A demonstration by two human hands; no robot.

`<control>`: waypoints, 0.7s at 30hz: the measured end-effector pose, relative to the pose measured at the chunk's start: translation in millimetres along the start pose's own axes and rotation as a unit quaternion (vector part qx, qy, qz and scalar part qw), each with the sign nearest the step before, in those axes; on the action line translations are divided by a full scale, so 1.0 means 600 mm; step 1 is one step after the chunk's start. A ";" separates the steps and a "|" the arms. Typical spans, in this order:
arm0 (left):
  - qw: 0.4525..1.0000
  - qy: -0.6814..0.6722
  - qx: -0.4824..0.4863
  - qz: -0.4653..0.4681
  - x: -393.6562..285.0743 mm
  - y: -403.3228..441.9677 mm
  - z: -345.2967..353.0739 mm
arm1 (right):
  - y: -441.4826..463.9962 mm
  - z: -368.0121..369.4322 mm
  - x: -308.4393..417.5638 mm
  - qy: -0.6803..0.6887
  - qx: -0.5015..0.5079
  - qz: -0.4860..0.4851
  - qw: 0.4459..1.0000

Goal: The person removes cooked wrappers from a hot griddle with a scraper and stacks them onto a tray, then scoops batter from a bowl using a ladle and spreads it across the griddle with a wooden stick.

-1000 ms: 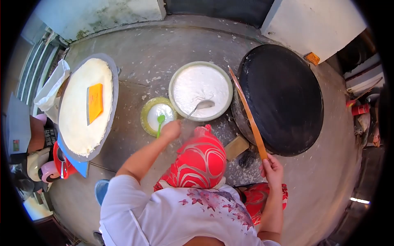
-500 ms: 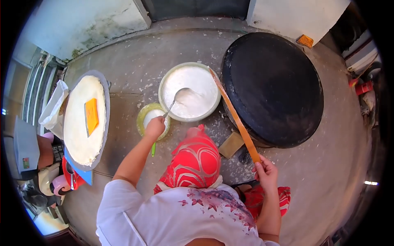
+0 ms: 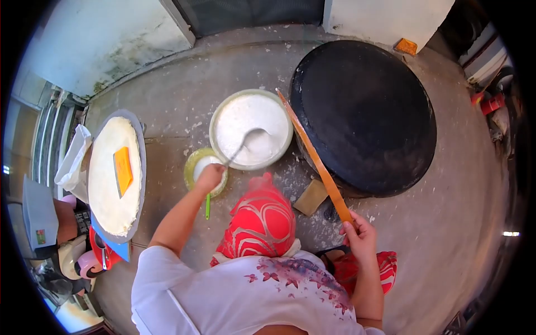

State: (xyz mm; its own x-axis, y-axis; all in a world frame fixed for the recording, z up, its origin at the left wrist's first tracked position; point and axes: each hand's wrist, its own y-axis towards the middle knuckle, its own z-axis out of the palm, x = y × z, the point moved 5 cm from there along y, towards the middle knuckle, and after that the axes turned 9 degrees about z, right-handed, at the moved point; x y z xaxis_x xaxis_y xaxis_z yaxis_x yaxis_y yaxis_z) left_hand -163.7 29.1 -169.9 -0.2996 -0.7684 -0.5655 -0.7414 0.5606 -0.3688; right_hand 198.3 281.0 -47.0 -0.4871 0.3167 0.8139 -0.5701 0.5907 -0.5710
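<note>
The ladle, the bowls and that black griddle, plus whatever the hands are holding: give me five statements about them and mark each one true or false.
1. The left hand holds the ladle. True.
2. The right hand holds the orange scraper. False: it holds the wooden strip; the scraper lies on the flatbread.
3. The large bowl is left of the griddle. True.
4. The green handle rests on the griddle. False: it sticks out past the rim of the small bowl.
5. The ladle's head is over the small bowl. False: it is at the large bowl's white batter.
</note>
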 end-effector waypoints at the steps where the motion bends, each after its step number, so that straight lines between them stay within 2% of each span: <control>1: 0.999 0.002 -0.038 -0.020 0.041 0.005 -0.006 | -0.003 0.000 -0.002 0.003 0.004 0.006 1.000; 3: 0.991 0.115 -0.039 -0.052 -0.005 -0.024 -0.027 | -0.004 0.000 0.001 0.003 0.011 0.009 1.000; 6: 0.998 0.064 -0.002 0.019 0.038 0.010 0.089 | -0.003 0.000 0.002 0.001 -0.002 0.024 1.000; 7: 0.998 0.063 -0.003 0.021 0.034 0.017 0.085 | -0.002 -0.001 0.003 0.003 -0.004 0.024 1.000; 8: 0.934 -0.292 0.107 -0.179 0.051 0.016 0.109 | -0.002 -0.002 0.003 0.005 -0.006 0.025 1.000; 9: 0.700 -0.593 0.198 -0.346 0.030 0.004 0.132 | -0.002 -0.002 0.005 0.004 -0.007 0.024 1.000; 10: 0.661 -0.638 0.177 -0.354 -0.046 -0.027 0.085 | -0.002 0.000 0.008 0.008 -0.001 0.019 1.000; 11: 0.661 -0.638 0.178 -0.354 -0.068 -0.041 0.060 | -0.001 0.003 0.010 0.011 0.005 0.013 1.000; 13: 0.688 -0.670 0.171 -0.223 -0.088 -0.037 0.011 | 0.002 0.000 0.006 0.015 0.002 0.015 1.000; 14: 0.722 -0.652 0.176 -0.147 -0.071 -0.023 -0.007 | 0.002 0.000 0.003 0.017 0.000 0.017 1.000; 15: 0.722 -0.653 0.175 -0.149 -0.058 -0.020 0.008 | 0.001 0.002 0.003 0.017 0.001 0.019 1.000; 16: 0.938 -0.343 0.043 -0.014 -0.035 -0.005 -0.002 | 0.001 0.001 0.004 0.018 0.000 0.020 1.000; 17: 0.987 0.029 -0.098 0.122 -0.058 -0.012 -0.023 | 0.001 0.000 0.006 0.019 -0.002 0.019 1.000; 18: 0.971 0.206 -0.054 0.106 -0.060 -0.022 -0.012 | -0.001 0.001 0.008 0.017 0.000 0.016 1.000; 21: 0.968 0.228 -0.026 0.099 -0.091 -0.023 -0.028 | 0.004 0.002 0.013 0.005 -0.006 0.017 1.000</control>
State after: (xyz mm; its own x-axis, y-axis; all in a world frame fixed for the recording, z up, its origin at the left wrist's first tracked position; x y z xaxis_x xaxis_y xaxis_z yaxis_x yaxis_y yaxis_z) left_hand -146.9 58.0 -121.7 -0.6639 -0.7110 -0.2318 -0.6683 0.7032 -0.2427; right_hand 192.4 283.6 -42.0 -0.4988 0.3436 0.7957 -0.5463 0.5881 -0.5964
